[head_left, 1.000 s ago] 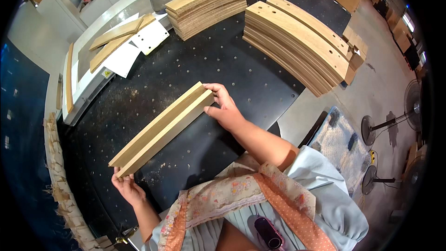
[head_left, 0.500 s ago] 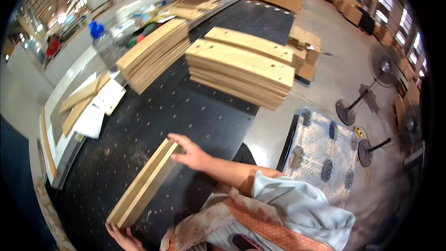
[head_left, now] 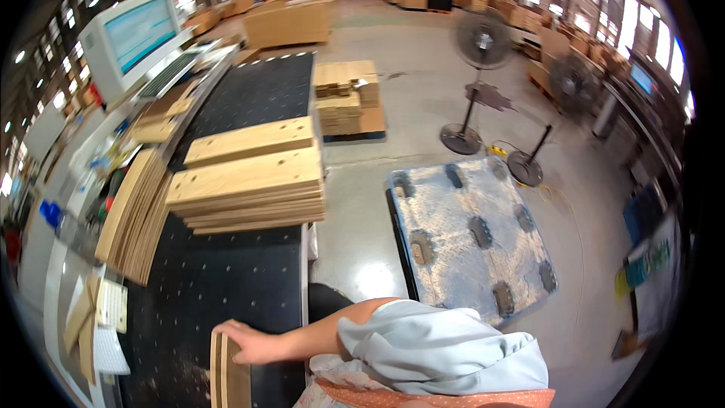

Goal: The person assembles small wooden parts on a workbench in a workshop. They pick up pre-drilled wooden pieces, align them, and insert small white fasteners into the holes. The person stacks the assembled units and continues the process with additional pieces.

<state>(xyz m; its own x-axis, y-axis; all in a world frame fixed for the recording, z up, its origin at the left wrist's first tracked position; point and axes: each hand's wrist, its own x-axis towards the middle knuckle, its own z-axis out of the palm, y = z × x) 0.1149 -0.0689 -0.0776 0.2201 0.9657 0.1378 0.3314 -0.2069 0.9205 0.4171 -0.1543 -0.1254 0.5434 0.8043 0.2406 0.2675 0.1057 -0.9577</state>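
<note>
My right hand (head_left: 245, 342) is closed over the far end of two pale wooden boards (head_left: 236, 381), which stand on edge side by side on the black table (head_left: 245, 272). Their near ends run out of the picture at the bottom. My left hand does not show. Farther up the table lies a stack of flat boards (head_left: 249, 177) with drilled holes in the top one. Just behind it is another stack of drilled boards (head_left: 249, 140). To the left, a row of boards (head_left: 134, 215) leans on edge.
Loose wood strips (head_left: 79, 325) and papers (head_left: 113, 306) lie at the table's left side, below a blue-capped bottle (head_left: 64, 227). A computer monitor (head_left: 140, 34) stands far left. On the floor to the right are a worn blue pallet (head_left: 468, 234), stand fans (head_left: 483, 38) and a cable.
My view has swung to the right, so the table and stacks sit farther left. My left hand has gone out of the picture; my right hand still grips the boards.
</note>
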